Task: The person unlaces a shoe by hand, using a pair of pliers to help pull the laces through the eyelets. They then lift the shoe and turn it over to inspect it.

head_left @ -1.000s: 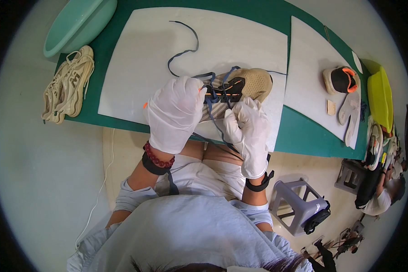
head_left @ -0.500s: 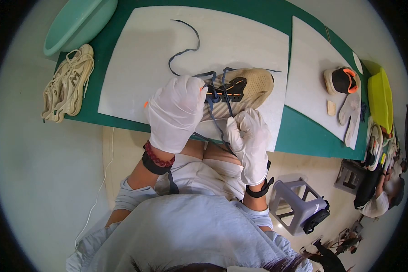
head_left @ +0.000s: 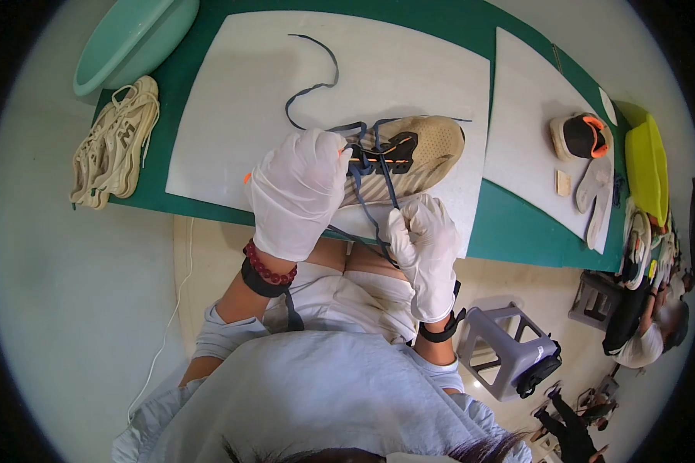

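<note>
A beige striped sneaker [head_left: 431,145] with a black and orange lacing panel lies on a white board [head_left: 239,85], toe to the right. My left hand [head_left: 297,189], in a white glove, is wrapped round the heel end and hides it. My gloved right hand [head_left: 426,245] pinches a dark blue shoelace [head_left: 388,179] just below the shoe's near side. The lace runs taut from the eyelets to my fingers. One long lace end [head_left: 337,71] curls across the board beyond my left hand. More lace hangs over the table's near edge.
A pair of off-white sneakers [head_left: 120,143] and a green basin [head_left: 135,46] stand at the left. On a second board at right are another shoe [head_left: 581,137], insoles [head_left: 594,193] and a small tan block [head_left: 564,183]. A grey stool [head_left: 510,339] stands below; other people are at far right.
My right hand has moved slightly down toward my body with the shoelace, drawing it through. The lace's far end beyond the toe has shifted left. My left hand stays on the shoe.
</note>
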Demonstrator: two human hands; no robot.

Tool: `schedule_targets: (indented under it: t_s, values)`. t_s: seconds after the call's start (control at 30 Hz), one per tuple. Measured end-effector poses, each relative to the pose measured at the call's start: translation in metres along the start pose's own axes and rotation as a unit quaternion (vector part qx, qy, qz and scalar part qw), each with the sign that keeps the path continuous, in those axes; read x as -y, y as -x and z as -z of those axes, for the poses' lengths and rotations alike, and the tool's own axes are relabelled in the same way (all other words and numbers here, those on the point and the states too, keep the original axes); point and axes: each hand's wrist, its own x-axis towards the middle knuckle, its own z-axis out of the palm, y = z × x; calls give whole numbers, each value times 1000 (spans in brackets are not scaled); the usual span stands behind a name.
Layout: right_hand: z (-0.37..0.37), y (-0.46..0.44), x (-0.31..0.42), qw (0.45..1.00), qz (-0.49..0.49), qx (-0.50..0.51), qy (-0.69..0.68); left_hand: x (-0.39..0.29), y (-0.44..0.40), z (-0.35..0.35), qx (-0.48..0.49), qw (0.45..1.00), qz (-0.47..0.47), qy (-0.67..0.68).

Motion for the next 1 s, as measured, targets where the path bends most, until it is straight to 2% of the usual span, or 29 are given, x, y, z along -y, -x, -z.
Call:
schedule_targets:
  t_s: [0.67, 0.87, 1.0]
  values:
    - [4, 17, 2, 998, -48, -1, -49, -1, 1, 2, 4, 1000, 0, -19]
    - [14, 15, -4, 994, -71, 55, -62, -2, 1, 2, 5, 1000, 6, -10]
    - [17, 2, -4, 989, -109, -90, -49, -2, 1, 1, 10, 1000, 2, -11]
